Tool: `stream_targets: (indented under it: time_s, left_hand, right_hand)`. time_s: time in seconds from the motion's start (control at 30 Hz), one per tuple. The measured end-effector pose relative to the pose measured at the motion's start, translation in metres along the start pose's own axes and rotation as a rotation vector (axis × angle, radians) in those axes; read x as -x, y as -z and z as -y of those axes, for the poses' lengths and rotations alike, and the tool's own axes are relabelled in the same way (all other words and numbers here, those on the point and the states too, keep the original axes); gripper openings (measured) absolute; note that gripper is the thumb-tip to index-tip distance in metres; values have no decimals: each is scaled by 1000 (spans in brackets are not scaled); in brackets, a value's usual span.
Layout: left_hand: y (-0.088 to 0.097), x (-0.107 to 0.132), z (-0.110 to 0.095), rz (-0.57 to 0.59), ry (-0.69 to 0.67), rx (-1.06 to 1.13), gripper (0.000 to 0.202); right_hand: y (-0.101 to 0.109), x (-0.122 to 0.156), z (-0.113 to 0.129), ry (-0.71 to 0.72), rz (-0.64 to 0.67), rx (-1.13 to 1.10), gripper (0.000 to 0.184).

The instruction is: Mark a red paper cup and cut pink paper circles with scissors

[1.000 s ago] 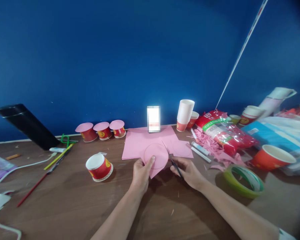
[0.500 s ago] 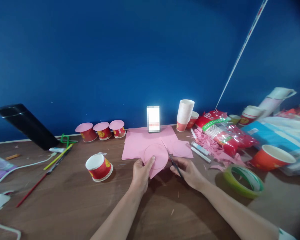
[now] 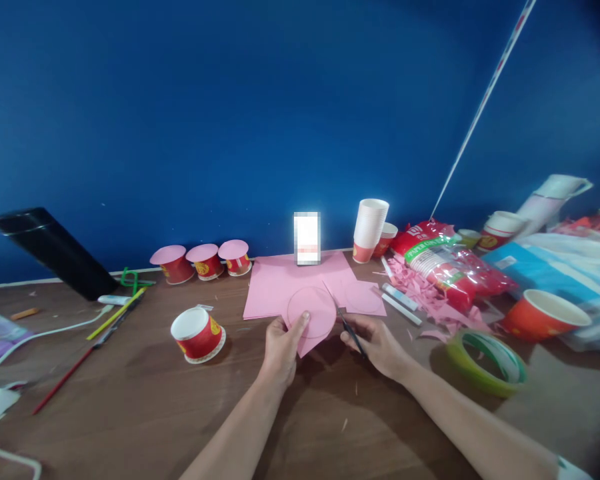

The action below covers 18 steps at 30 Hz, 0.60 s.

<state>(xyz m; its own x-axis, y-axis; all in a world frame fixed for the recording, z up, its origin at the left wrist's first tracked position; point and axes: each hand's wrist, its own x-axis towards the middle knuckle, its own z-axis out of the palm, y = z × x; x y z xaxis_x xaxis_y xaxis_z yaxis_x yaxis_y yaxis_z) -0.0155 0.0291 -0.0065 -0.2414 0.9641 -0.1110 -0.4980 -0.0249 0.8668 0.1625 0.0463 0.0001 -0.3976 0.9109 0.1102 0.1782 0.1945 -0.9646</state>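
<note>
My left hand [image 3: 282, 348] pinches a piece of pink paper [image 3: 320, 310] with the thumb on top; a circle is drawn on it. In my right hand [image 3: 377, 343] is a pair of scissors [image 3: 353, 331] with dark handles, its blades at the right edge of the paper. Under and behind the held piece lie larger pink sheets [image 3: 265, 283]. Just right of the blades rests another pink piece [image 3: 366, 298] with a curved line on it. A red and white paper cup [image 3: 200, 337] stands left of my left hand.
Three red cups topped with pink discs [image 3: 209, 253] line the wall at left. Stacked paper cups [image 3: 371, 227], pink scraps [image 3: 420, 287], a red plastic pack [image 3: 445, 267], a tape roll [image 3: 490, 373] and an orange cup [image 3: 547, 317] crowd the right. A black cylinder [image 3: 55, 253] leans at far left.
</note>
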Motion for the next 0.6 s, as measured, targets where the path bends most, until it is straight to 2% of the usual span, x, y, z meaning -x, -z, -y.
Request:
stream_targets:
  time_s: [0.37,0.6]
  left_hand:
    - [-3,1,-7,-35,41,51,33]
    - [-5,4,-10,57,86,100,36]
  right_hand:
    - [0,1,2,-17,14,-13,38]
    - [-1,0,3,-12,-7,2,37]
